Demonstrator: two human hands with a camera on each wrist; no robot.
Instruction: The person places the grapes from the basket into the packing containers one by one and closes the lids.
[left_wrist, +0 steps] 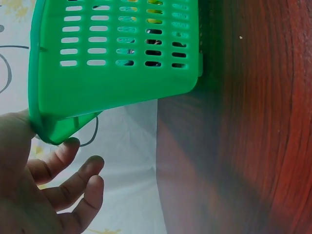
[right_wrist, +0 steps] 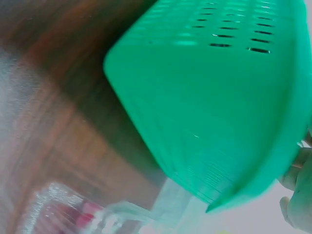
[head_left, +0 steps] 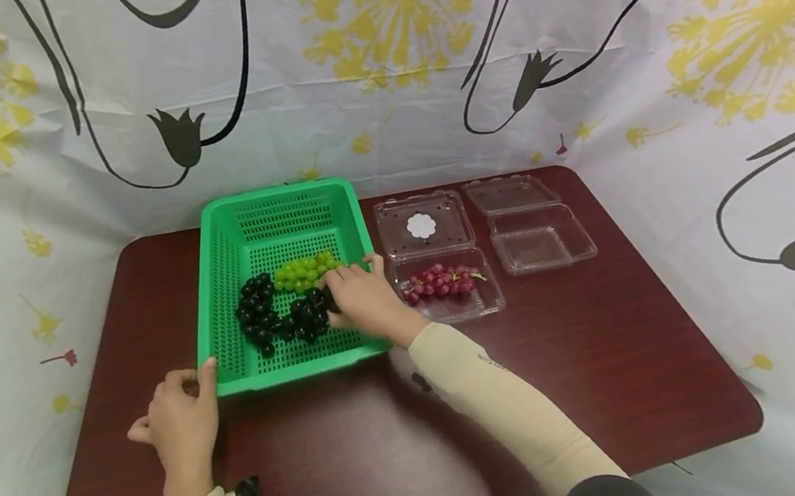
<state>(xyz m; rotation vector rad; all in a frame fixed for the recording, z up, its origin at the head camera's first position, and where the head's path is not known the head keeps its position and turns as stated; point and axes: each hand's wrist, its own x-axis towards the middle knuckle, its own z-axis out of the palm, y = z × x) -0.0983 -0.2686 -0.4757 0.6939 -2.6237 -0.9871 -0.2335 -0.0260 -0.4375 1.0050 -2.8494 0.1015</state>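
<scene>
A green plastic basket with slotted walls stands on the dark red table. Inside lie a bunch of green grapes and two clusters of black grapes, one to the left and one nearer the middle. My left hand grips the basket's front left corner, its thumb over the rim and fingers beneath, as the left wrist view shows. Reaching over the right rim, my right hand pinches the middle cluster of black grapes at its right end. In the right wrist view, the basket wall hides most of that hand.
Right of the basket lies an opened transparent clamshell box with red grapes in it. Beyond it stands another opened transparent clamshell. A patterned white sheet hangs behind the table.
</scene>
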